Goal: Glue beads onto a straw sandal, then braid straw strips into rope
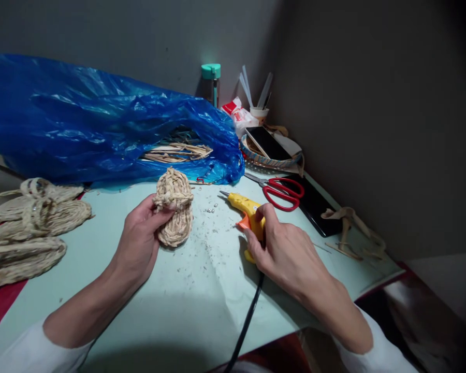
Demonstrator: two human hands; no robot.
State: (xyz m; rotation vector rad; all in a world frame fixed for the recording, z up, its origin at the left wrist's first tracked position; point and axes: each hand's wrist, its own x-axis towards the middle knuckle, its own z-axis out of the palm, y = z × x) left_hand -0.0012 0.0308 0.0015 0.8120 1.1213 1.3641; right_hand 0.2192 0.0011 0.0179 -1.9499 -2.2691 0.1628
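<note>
My left hand (142,230) is closed on a small woven straw slipper (175,228), thumb at its braided strap. The slipper is upright above the table, its rounded toe pointing away from me. My right hand (285,248) is closed around the back of a yellow glue gun (243,203) with an orange trigger (244,221). The gun's metal tip points left and away, and its black cord (246,324) runs toward me. Between the hands, a few small shiny pieces (212,210) lie among dark specks on the table. More straw slippers (62,215) lie at the left.
A blue plastic bag (101,119) of dried straw (178,152) spans the back of the pale green table (171,305). Red-handled scissors (283,194), a dark phone (318,207) and straw strips (345,228) lie right. Behind stand a round tray (252,153), a cup (259,114) and a teal-lidded bottle (210,71).
</note>
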